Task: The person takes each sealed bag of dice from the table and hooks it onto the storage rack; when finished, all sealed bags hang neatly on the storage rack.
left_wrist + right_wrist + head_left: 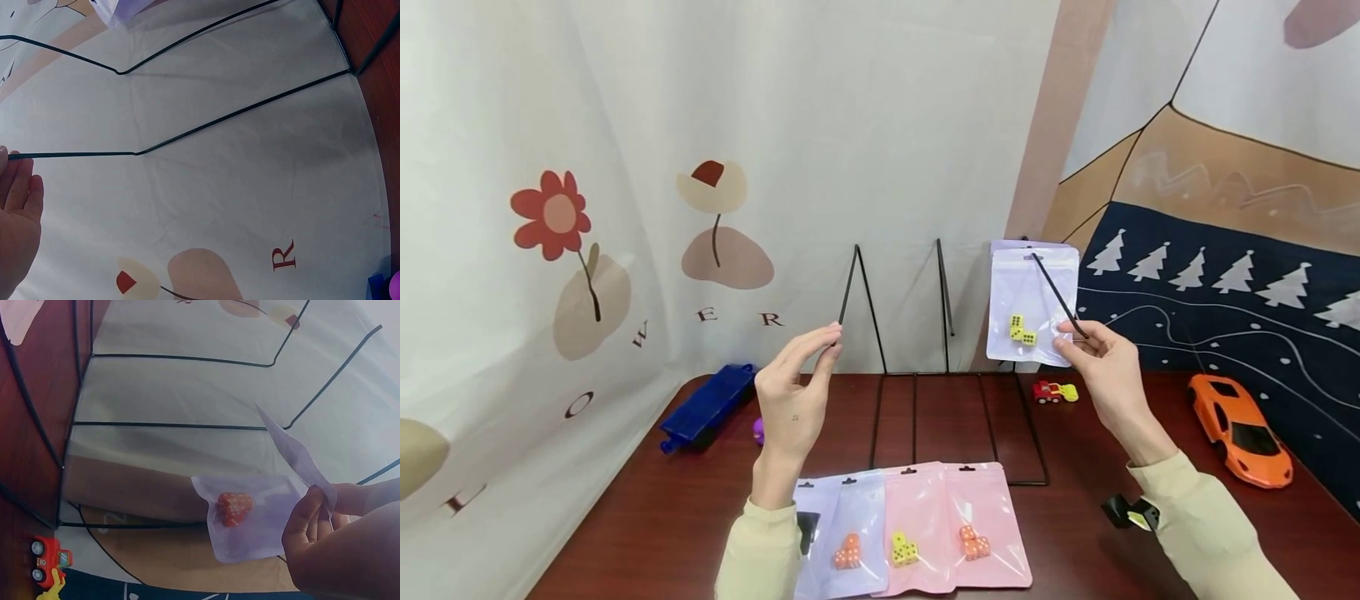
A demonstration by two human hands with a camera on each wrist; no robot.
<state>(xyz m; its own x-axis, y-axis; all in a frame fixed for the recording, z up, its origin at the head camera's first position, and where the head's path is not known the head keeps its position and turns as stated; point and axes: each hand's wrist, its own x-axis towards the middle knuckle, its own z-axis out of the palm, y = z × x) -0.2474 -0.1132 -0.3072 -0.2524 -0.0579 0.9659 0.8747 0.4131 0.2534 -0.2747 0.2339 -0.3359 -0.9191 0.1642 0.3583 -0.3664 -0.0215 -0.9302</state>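
My left hand (793, 408) pinches the tip of the left prong of a black wire rack (868, 308) between thumb and fingers; the left wrist view shows this prong (75, 154) running from the fingertips. With my right hand (1108, 371) I pinch the lower right edge of a lilac zip bag (1000, 300) holding yellow dice (1018, 332). Its top hole is on the right prong (1052, 287). Behind it, a second lilac bag (269, 519) with orange dice (234, 508) hangs on the same prong. The middle prong (943, 292) carries nothing.
Overlapping lilac bags (865, 512) and pink bags (1000, 508) with dice lie at the table's front. A blue plastic case (711, 408) and a purple object (758, 431) are left. A small red toy truck (1047, 392) and an orange toy car (1240, 429) stand right.
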